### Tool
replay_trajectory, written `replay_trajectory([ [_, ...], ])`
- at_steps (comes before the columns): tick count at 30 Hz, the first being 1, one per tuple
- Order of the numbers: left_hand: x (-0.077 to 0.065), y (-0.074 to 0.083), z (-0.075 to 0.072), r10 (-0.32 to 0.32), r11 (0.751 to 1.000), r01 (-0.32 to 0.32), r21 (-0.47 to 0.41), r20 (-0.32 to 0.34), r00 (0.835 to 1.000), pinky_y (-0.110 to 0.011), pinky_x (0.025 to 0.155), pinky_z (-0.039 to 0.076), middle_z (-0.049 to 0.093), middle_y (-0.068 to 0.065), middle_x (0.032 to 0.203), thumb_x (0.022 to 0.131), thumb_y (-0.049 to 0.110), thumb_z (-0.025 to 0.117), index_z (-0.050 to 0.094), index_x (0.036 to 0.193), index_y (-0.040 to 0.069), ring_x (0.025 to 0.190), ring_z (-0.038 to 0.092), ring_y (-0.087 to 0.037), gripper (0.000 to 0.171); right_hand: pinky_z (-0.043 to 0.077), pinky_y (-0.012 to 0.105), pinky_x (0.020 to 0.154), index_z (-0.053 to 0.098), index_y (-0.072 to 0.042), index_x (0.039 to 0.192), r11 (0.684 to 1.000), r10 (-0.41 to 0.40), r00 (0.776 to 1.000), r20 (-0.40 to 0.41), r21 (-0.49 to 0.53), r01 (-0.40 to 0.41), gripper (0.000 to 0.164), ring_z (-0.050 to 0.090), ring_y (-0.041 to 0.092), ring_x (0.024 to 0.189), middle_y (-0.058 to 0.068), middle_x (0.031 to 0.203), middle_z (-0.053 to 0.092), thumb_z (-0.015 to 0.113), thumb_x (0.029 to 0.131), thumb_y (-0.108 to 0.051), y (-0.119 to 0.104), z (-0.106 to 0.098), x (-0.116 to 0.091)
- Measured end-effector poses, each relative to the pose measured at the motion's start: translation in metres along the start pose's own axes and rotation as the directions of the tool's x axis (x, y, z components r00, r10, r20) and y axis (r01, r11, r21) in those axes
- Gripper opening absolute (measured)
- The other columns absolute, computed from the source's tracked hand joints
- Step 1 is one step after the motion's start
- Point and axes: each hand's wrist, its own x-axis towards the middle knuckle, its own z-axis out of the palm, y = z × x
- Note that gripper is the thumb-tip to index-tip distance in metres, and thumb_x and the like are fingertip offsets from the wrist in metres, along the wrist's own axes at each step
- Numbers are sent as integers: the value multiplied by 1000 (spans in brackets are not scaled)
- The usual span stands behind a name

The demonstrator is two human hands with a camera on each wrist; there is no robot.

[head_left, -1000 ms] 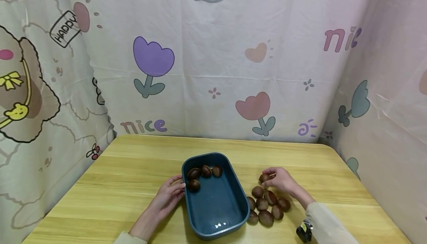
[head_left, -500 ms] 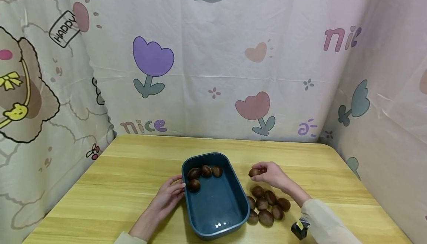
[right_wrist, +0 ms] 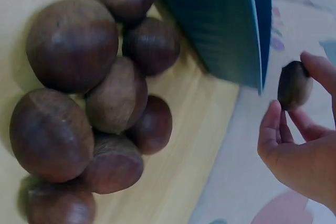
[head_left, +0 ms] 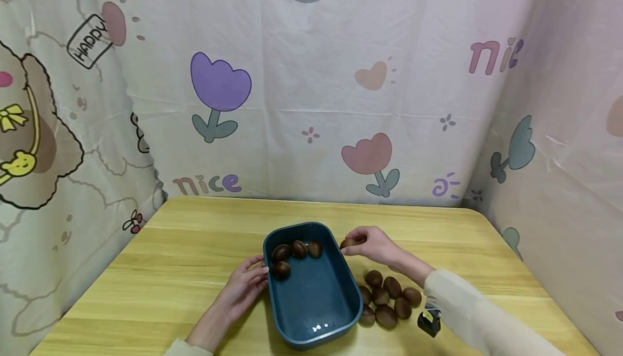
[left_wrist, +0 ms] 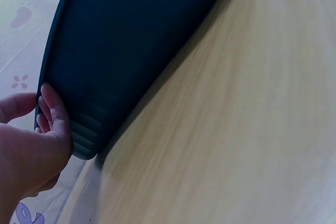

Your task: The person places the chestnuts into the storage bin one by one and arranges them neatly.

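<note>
A dark blue box [head_left: 316, 296] is sitting on the wood-grain table [head_left: 209, 237], and 4 chestnuts [head_left: 299, 249] are lying inside it, bunching at its far left corner and along its far end. The person's left hand [head_left: 243, 285] is holding the box's left side, its grip curling at the rim with fingertips resting against the outer wall. The right hand [head_left: 377, 245] is hovering just outside the box's far right corner, its grip pinching 1 chestnut [right_wrist: 294, 86] between thumb and fingertips. To the right of the box, toward its near end, 8 loose chestnuts [head_left: 380, 296] are clustering together. A patterned cloth [head_left: 292, 47] is hanging beyond the box.
</note>
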Motion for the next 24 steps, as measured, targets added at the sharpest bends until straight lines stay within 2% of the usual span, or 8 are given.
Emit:
replay_trajectory([
  [5, -1, 0, 0, -1, 1000, 1, -4, -11, 1000, -25, 78, 47, 59, -4, 101, 95, -6, 46, 40, 120, 0, 86, 57, -13, 27, 46, 32, 67, 67, -4, 96, 999, 17, 1000, -15, -40, -18, 27, 53, 17, 75, 1, 81, 61, 80, 78, -20, -20, 12, 1],
  [10, -1, 1, -1, 3, 1000, -3, -3, -9, 1000, -25, 79, 47, 59, -4, 101, 94, -6, 47, 39, 121, 0, 86, 57, -13, 28, 46, 29, 67, 69, -5, 96, 999, -4, 1000, 9, -39, 4, 24, 53, 16, 75, 0, 81, 61, 80, 79, -19, -35, 25, 11],
  [17, 0, -1, -1, 5, 1000, -5, 14, -12, 1000, -26, 79, 47, 59, -4, 101, 95, -6, 46, 39, 120, 0, 86, 57, -14, 27, 48, 29, 71, 71, -1, 103, 998, -56, 990, 128, -3, 57, 25, 55, 15, 78, 0, 80, 65, 76, 84, -17, -51, 43, 25],
  [21, 0, 0, -1, 4, 1000, -4, 25, -13, 1000, -25, 79, 47, 58, -4, 101, 95, -4, 46, 35, 124, -2, 86, 56, -13, 31, 52, 31, 76, 68, 4, 111, 998, -67, 986, 155, 17, 65, 33, 60, 15, 77, 3, 80, 67, 76, 83, -12, -52, 52, 34],
  [24, 0, 0, -1, 2, 1000, -2, 25, -16, 1000, -25, 78, 46, 57, -3, 100, 95, -5, 45, 34, 125, -3, 85, 56, -13, 32, 52, 33, 77, 67, 5, 114, 998, -67, 986, 152, 3, 67, 37, 61, 16, 79, 6, 89, 69, 77, 81, -11, -51, 58, 41],
])
